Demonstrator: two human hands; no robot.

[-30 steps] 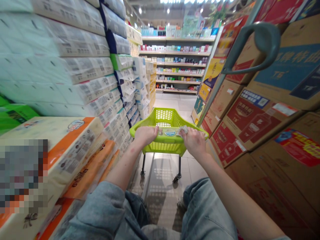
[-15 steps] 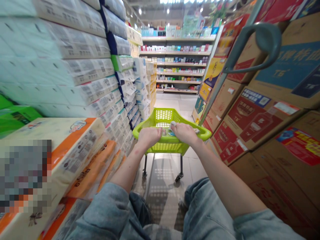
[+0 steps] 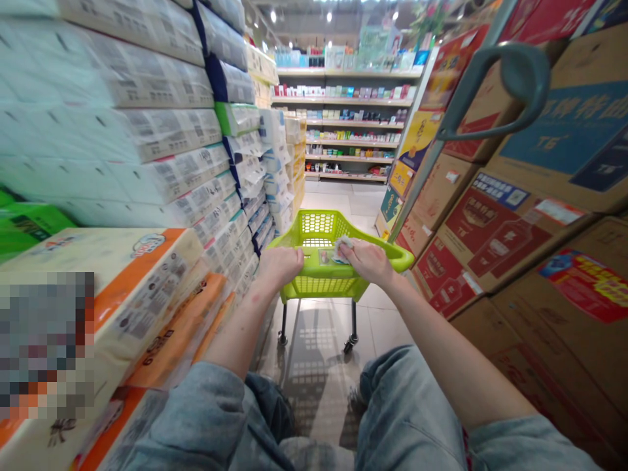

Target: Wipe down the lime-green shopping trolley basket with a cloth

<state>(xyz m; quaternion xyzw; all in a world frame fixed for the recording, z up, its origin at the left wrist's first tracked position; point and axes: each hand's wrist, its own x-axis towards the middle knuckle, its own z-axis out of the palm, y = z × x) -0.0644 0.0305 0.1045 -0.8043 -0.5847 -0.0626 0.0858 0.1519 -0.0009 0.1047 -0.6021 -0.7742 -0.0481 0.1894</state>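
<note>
A lime-green shopping cart (image 3: pixel 321 288) with a perforated basket stands in front of me on dark legs with casters. On the left part of its handle, my left hand (image 3: pixel 282 266) is closed around the rim. My right hand (image 3: pixel 369 260) is closed on a crumpled white wipe (image 3: pixel 342 247), pressed to the handle right of centre. A small label panel (image 3: pixel 324 256) shows on the handle between both hands. Fingertips of the right hand are partly hidden by the wipe.
Tall stacks of packaged tissue (image 3: pixel 167 134) line the left, with orange-and-cream packs (image 3: pixel 161 288) nearer me. Stacked cartons (image 3: pixel 495 222) and a slanted grey pole with a hook-shaped handle (image 3: pixel 454 124) flank the right. Product shelves (image 3: pixel 350 121) stand across the far end.
My left hand has slid left along the handle, away from the right hand. The wipe under my right hand now shows more plainly. The cart has hardly shifted.
</note>
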